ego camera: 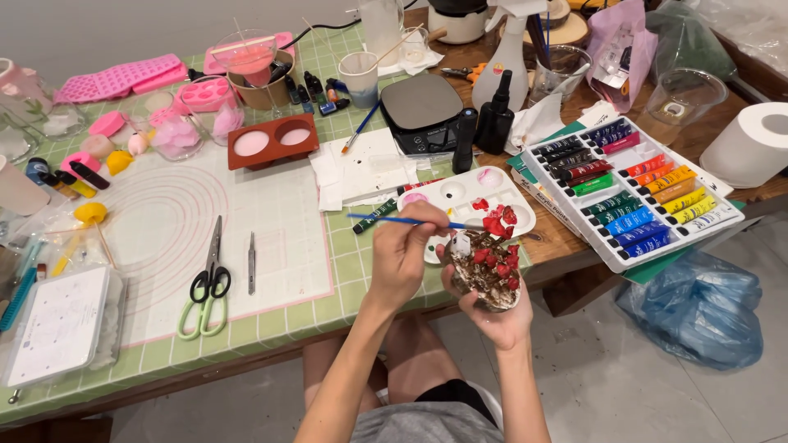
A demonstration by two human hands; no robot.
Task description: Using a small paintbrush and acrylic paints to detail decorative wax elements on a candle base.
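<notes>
Cake-shaped craft piece [491, 271], brown with red flowers on top, sits in the cupped right hand [492, 308], just past the edge of the green checked table [271, 316] and in front of the white paint palette [460, 197]. Beside it, the left hand [402, 254] pinches a thin blue paintbrush [406, 220], whose tip reaches across to the red flowers. Off to the right lies a tray of paint tubes [636, 193] in many colours, and green scissors [209, 283] lie on the mat to the left.

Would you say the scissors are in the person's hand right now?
No, the scissors lie on the mat; the left hand holds a paintbrush.
</notes>
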